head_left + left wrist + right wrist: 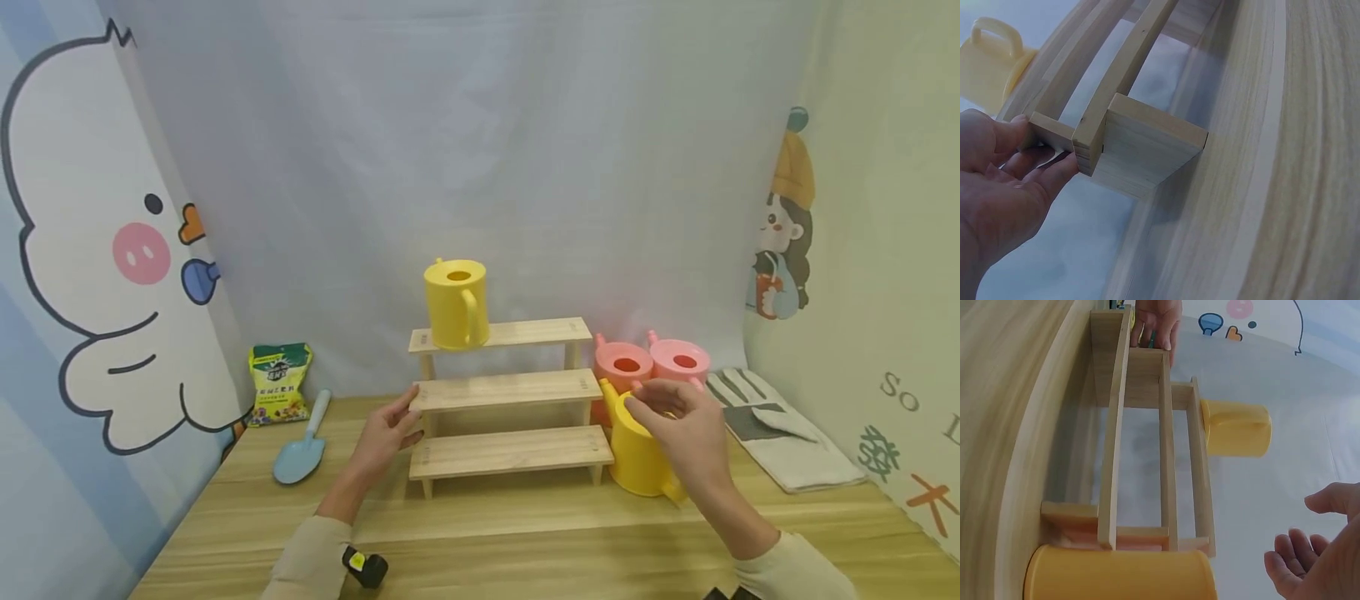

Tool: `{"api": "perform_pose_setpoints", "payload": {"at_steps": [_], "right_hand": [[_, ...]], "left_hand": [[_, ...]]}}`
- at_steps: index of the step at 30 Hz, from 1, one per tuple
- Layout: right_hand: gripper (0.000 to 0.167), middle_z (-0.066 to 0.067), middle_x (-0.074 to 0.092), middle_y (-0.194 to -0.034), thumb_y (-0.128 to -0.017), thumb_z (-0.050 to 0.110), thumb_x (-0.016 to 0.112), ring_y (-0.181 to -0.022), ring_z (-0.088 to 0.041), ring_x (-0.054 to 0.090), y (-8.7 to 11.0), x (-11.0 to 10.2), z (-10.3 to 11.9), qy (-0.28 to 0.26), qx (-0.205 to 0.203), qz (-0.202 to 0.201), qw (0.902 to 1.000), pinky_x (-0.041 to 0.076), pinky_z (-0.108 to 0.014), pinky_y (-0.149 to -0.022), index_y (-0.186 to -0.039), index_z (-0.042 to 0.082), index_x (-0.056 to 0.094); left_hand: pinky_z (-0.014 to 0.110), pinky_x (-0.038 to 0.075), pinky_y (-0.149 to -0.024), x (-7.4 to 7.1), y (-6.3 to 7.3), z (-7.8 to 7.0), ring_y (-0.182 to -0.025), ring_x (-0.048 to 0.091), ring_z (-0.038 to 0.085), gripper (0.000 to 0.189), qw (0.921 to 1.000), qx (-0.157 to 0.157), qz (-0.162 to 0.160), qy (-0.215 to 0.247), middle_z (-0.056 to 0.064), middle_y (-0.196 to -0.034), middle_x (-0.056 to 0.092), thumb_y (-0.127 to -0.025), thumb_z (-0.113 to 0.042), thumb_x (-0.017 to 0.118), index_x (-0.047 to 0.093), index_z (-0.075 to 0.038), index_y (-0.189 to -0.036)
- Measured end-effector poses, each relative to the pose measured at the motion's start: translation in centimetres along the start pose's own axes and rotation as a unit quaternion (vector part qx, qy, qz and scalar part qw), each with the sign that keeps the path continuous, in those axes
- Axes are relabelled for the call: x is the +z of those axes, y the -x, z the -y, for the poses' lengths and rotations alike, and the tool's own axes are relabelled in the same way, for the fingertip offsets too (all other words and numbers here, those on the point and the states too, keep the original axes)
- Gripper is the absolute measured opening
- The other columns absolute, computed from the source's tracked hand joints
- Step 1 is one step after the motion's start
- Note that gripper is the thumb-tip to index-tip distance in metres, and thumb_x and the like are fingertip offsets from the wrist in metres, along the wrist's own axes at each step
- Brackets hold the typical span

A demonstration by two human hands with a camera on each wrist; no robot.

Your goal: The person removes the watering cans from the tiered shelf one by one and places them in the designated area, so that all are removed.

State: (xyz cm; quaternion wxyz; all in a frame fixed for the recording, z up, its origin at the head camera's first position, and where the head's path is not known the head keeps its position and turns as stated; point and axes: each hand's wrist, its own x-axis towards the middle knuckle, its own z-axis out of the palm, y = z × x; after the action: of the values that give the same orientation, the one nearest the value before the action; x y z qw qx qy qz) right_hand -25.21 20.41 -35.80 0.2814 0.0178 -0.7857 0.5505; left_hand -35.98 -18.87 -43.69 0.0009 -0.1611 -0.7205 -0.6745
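A three-tier wooden shelf [510,390] stands on the table. My left hand [385,432] pinches the left end of its middle board, thumb on top and fingers below in the left wrist view. One yellow watering can [450,308] stands on the top board near its left end. Beside the shelf's right end, a second yellow watering can [636,454] stands on the table. My right hand [686,425] overlaps that can in the head view. In the right wrist view, the same hand [1325,553] hangs apart from the can, fingers loosely bent, holding nothing.
Two pink watering cans [681,358] stand behind the right yellow one. Folded pale gloves [787,433] lie farther right. On the left are a green-yellow packet [279,385] and a light blue hand trowel [300,458]. A cloth backdrop [487,167] hangs behind.
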Motion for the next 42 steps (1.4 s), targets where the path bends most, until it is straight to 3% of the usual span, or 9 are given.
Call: {"api": "perform_pose_setpoints", "payload": {"at_steps": [9, 23, 29, 33, 38, 42], "right_hand": [[0.034, -0.020, 0.072, -0.105, -0.086, 0.006, 0.079, -0.088, -0.005, 0.066, -1.2, 4.2, 1.7, -0.089, -0.030, 0.027, 0.9952, 0.057, -0.015, -0.080, -0.116, -0.005, 0.067], [0.034, -0.017, 0.070, -0.113, -0.087, 0.008, 0.076, -0.103, -0.026, 0.068, -2.9, 10.1, 5.4, -0.146, -0.025, 0.057, 0.9873, 0.056, -0.017, -0.083, -0.119, -0.003, 0.067], [0.034, -0.012, 0.071, -0.108, -0.086, 0.010, 0.075, -0.097, -0.024, 0.069, -4.6, 13.3, 6.9, -0.135, -0.045, 0.061, 0.9880, 0.060, -0.030, -0.082, -0.117, -0.002, 0.068], [0.039, -0.015, 0.069, -0.112, -0.086, 0.010, 0.073, -0.098, -0.027, 0.068, -5.8, 15.4, 7.8, -0.116, -0.061, 0.076, 0.9885, 0.061, -0.037, -0.082, -0.122, -0.004, 0.065], [0.042, -0.020, 0.067, -0.112, -0.086, 0.009, 0.071, -0.103, -0.034, 0.065, -7.3, 17.2, 8.2, -0.088, -0.064, 0.070, 0.9916, 0.060, -0.039, -0.085, -0.124, -0.006, 0.062], [0.046, -0.018, 0.067, -0.108, -0.086, 0.009, 0.073, -0.103, -0.034, 0.064, -8.1, 18.1, 8.2, -0.078, -0.044, 0.068, 0.9936, 0.060, -0.037, -0.084, -0.126, -0.009, 0.059]], "left_hand": [[0.045, 0.049, -0.103, 0.2, -0.1, -0.3, -0.142, 0.032, 0.038, 0.055, 1.0000, -0.005, -0.007, -0.001, 0.022, -0.158, 0.028, -0.107, -0.009, 0.049, 0.028, -0.004, -0.157], [0.046, 0.049, -0.103, 0.2, 0.0, -0.2, -0.143, 0.032, 0.038, 0.054, 0.9999, -0.010, -0.012, -0.006, 0.019, -0.161, 0.023, -0.107, -0.010, 0.049, 0.029, -0.005, -0.157], [0.047, 0.048, -0.104, 0.2, 0.0, -0.2, -0.143, 0.031, 0.037, 0.054, 1.0000, -0.007, -0.007, 0.000, 0.019, -0.161, 0.023, -0.107, -0.009, 0.048, 0.029, -0.005, -0.157], [0.046, 0.048, -0.103, 0.2, 0.0, -0.1, -0.142, 0.031, 0.039, 0.054, 1.0000, 0.000, -0.005, 0.003, 0.020, -0.162, 0.021, -0.107, -0.009, 0.048, 0.029, -0.004, -0.157], [0.043, 0.052, -0.099, 0.1, 0.1, 0.3, -0.139, 0.033, 0.044, 0.056, 0.9996, 0.029, -0.003, -0.005, 0.027, -0.159, 0.023, -0.106, -0.015, 0.052, 0.030, 0.000, -0.155], [0.044, 0.049, -0.102, 0.1, 0.1, 0.1, -0.141, 0.032, 0.041, 0.055, 0.9999, 0.010, -0.001, 0.005, 0.022, -0.161, 0.021, -0.107, -0.013, 0.050, 0.029, -0.003, -0.156]]}}
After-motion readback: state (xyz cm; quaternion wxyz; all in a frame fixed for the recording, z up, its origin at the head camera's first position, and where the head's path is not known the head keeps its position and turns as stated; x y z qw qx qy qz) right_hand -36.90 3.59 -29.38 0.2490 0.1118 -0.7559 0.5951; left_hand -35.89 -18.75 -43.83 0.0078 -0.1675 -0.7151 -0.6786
